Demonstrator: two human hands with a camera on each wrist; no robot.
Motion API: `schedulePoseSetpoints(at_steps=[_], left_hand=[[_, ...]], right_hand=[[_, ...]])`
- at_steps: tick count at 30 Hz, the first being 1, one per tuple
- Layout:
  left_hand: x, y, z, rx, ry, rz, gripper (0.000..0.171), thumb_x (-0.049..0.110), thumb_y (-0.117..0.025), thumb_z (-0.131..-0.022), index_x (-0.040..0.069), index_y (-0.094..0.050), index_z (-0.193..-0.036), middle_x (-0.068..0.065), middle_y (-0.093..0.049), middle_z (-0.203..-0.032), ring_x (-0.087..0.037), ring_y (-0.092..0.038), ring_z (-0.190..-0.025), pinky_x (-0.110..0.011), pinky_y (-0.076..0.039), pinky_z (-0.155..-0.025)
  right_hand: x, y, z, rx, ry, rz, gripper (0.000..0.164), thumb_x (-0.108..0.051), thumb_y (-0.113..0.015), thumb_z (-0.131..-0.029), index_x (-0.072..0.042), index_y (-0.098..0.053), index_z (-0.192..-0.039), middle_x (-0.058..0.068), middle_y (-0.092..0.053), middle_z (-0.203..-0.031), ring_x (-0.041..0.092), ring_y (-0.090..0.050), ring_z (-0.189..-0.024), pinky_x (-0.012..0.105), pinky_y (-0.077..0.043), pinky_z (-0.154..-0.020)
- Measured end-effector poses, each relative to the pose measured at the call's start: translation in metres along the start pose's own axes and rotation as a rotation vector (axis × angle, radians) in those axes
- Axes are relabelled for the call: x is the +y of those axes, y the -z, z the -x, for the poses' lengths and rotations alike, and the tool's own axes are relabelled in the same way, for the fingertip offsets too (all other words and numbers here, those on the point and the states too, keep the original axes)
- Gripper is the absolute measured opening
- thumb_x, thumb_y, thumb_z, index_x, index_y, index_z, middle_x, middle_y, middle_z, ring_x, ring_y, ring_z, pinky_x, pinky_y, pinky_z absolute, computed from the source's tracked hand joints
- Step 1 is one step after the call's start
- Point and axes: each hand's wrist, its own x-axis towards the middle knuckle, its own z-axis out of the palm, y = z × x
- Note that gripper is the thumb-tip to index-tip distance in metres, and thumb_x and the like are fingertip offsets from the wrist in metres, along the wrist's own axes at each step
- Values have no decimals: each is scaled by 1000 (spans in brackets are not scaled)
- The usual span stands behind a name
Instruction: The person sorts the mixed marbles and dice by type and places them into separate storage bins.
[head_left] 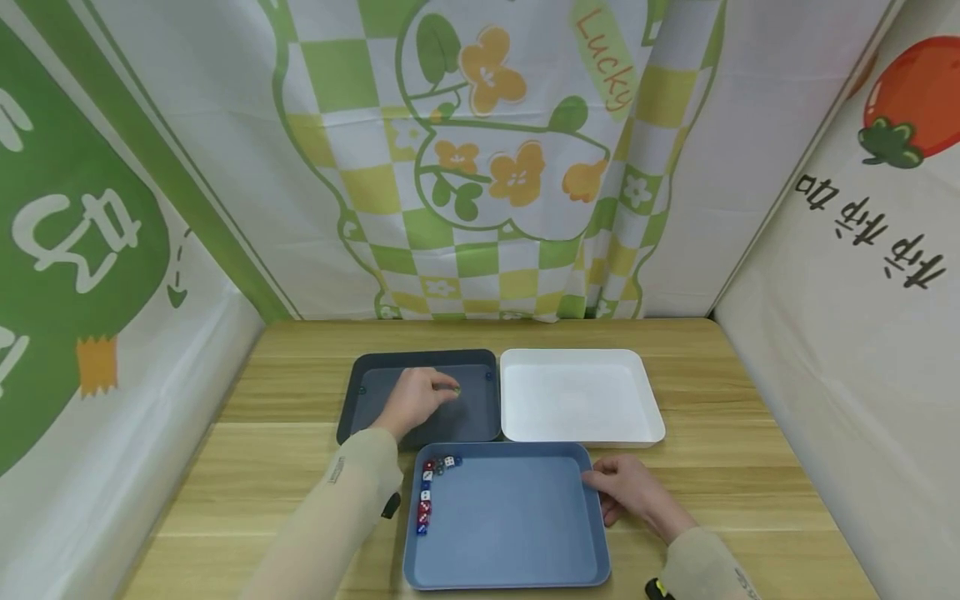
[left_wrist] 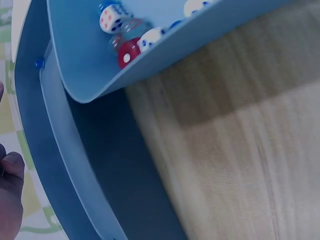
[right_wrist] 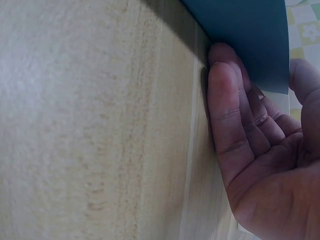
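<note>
My left hand (head_left: 416, 398) is over the dark grey tray (head_left: 367, 417), pinching a small greenish marble (head_left: 457, 390) between thumb and fingertips. Inside that tray, a dark green marble (head_left: 362, 390) lies by the left wall and a blue marble (left_wrist: 39, 63) by the right one. My right hand (head_left: 630, 487) holds the right rim of the blue tray (head_left: 517, 582), thumb over the edge and the other fingers outside, low against the table. Red, white and blue dice (head_left: 424, 507) line the blue tray's left wall, with clear marbles (left_wrist: 136, 29) among dice at its far left corner.
A white tray (head_left: 577, 396) stands right of the dark grey one, behind the blue tray. All three sit close together on a wood-grain table (head_left: 727, 417). Printed cloth (head_left: 502, 275) hangs at the back and both sides.
</note>
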Motion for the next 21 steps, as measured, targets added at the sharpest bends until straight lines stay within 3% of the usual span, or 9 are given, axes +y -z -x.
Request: schedulePoseSetpoints(at_steps=[9, 21], left_hand=[[-7, 2, -11, 12, 55, 56, 18, 17, -76, -94, 12, -80, -111, -7, -76, -115, -25, -71, -105, -45, -59, -86], [-23, 4, -21, 104, 131, 76, 19, 16, -77, -92, 9, -80, -110, -9, -76, -113, -28, -71, -106, -47, -58, -87]], right_hand=[[0, 0, 0, 2, -1, 4, 29, -25, -67, -97, 4, -68, -101, 7, -66, -69, 15, -64, -57, 32, -58, -53], [-1, 1, 0, -6, -16, 8, 30, -27, -67, -97, 3, -68, -103, 8, -67, -70, 16, -65, -58, 34, -59, -54]])
